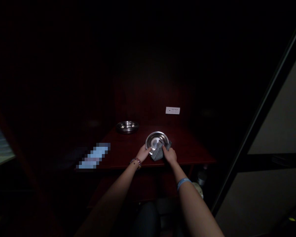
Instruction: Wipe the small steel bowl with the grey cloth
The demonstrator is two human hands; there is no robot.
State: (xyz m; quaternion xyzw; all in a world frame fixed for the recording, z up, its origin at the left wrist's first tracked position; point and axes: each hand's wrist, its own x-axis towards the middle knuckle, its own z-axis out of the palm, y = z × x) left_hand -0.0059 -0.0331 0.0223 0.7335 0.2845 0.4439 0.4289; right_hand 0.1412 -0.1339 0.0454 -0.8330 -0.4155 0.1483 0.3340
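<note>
A shiny metal bowl [156, 141] is held tilted toward me over the front part of a dark red desk [185, 149]. My left hand [143, 153] grips its lower left rim, thumb on the inside and fingers hidden beneath. A grey cloth [158, 153] is bunched over the bowl's lower right rim. My right hand [170, 154] is closed on this cloth and presses it against the bowl, with the thumb on top. Farther back on the left, a stack of similar metal bowls [127, 126] sits on the desk.
A white wall socket [173, 110] is set in the back panel. At the desk's left edge a bright rectangle [93, 157] is pixelated. Below the right side stands a plastic bottle [202, 176]. A pale panel with a dark frame [263, 197] rises on the right.
</note>
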